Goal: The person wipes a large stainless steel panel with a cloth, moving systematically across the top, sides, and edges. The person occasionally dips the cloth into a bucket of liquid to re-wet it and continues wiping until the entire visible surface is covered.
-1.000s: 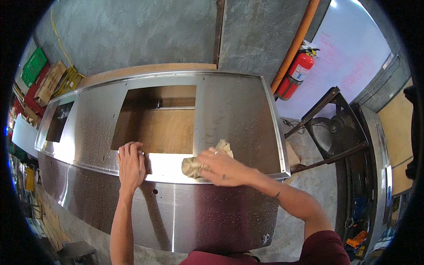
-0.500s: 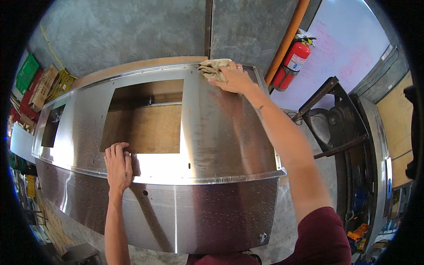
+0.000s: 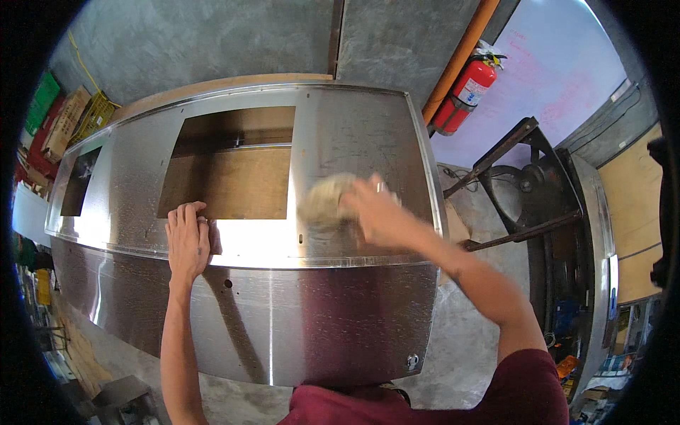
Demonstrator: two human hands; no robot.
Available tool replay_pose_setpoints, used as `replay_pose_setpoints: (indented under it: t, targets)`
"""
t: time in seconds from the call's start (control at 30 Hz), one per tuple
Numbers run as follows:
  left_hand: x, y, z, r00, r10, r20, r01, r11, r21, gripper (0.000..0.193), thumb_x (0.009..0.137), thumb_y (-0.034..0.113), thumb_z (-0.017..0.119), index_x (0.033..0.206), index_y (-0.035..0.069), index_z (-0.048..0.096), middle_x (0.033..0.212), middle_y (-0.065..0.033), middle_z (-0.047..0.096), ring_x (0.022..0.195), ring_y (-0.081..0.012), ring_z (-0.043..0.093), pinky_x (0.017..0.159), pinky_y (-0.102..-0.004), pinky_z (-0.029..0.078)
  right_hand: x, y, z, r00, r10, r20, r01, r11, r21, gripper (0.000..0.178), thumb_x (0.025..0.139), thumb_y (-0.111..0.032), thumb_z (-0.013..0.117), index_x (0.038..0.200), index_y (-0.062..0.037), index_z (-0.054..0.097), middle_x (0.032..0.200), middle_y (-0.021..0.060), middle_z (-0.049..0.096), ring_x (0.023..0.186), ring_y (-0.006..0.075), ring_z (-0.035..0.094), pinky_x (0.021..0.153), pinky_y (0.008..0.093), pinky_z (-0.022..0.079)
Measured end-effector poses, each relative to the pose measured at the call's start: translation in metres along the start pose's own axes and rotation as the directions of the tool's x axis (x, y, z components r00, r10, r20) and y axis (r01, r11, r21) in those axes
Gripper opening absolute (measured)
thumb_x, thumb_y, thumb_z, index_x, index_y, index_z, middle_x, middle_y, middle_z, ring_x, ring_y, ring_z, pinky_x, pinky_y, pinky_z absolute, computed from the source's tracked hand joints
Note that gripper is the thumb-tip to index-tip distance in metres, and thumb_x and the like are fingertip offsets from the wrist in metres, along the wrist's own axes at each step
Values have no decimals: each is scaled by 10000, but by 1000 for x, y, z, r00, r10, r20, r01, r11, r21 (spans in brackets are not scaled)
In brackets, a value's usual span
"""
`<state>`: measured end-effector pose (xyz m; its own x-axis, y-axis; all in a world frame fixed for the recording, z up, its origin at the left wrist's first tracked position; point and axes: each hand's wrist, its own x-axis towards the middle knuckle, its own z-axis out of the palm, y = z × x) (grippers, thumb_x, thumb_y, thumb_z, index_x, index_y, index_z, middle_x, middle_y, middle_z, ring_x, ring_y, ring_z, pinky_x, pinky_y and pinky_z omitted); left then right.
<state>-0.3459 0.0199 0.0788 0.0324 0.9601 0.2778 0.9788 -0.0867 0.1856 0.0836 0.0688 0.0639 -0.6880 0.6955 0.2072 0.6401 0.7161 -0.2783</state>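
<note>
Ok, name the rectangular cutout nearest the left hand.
The larger cutout, its near edge at the left hand; the smaller cutout sits farther left.

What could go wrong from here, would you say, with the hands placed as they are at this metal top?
The left hand rests at the near edge of the large rectangular opening; if that edge is sharp, it might cut the skin.

The cloth in the right hand is close to that opening and a small slot, so it could perhaps snag on either.
</note>
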Motion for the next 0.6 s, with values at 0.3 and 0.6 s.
replay_pose_setpoints:
  t: [0.3, 0.6]
  targets:
    - [6, 1, -1, 1000, 6, 14, -5, 1000, -9, 319, 1042, 121, 546, 1349, 61, 605, 1355, -155, 611, 1290, -357, 529, 1120, -496, 406, 28, 64, -97, 936, 125, -330, -134, 991, -4, 563, 884, -1, 660, 1427, -122, 580, 1269, 229, 541, 1179, 451, 561, 1006, 602, 500]
    - [11, 7, 11, 1000, 12, 10, -11, 999, -32, 337, 1061, 110, 522, 1382, 53, 606, 1375, -135, 606, 1328, -333, 514, 1147, -483, 390, 39, 186, -32, 855, 410, -319, -496, 826, -267, 334, 986, -133, 648, 1314, -82, 684, 1335, 197, 615, 1249, 454, 584, 989, 619, 503]
